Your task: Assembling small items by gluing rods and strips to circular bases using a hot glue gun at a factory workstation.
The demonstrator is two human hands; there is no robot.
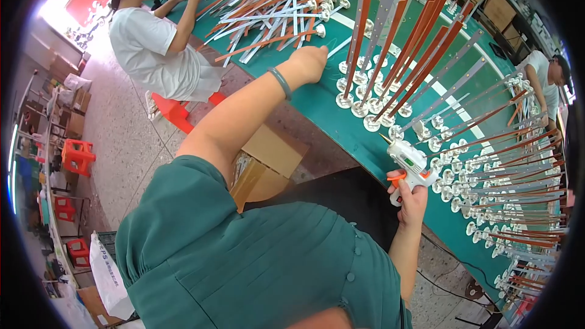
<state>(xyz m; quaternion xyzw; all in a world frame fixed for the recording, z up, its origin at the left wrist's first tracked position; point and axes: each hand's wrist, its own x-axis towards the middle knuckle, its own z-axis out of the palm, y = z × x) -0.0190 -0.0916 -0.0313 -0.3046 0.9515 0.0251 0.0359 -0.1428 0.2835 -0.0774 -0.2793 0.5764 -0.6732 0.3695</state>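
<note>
My right hand point(412, 202) grips a white hot glue gun point(407, 157) with an orange trigger; its nozzle points up and left toward the table. My left hand point(309, 64) is closed over the green table, near a pile of loose strips. A short white strip point(340, 47) shows right beside its fingers, but I cannot tell whether the hand holds it. Ahead of the glue gun, brown strips point(420, 42) and grey strips point(384, 12) stand upright on round white bases point(372, 123), closely grouped.
A heap of brown and white strips with round bases point(274, 15) lies at the far left, where a co-worker point(161, 49) sits. Rows of standing strips point(512, 189) run down the right side, with another person point(542, 85) beyond. A cardboard box point(268, 158) sits below the table edge.
</note>
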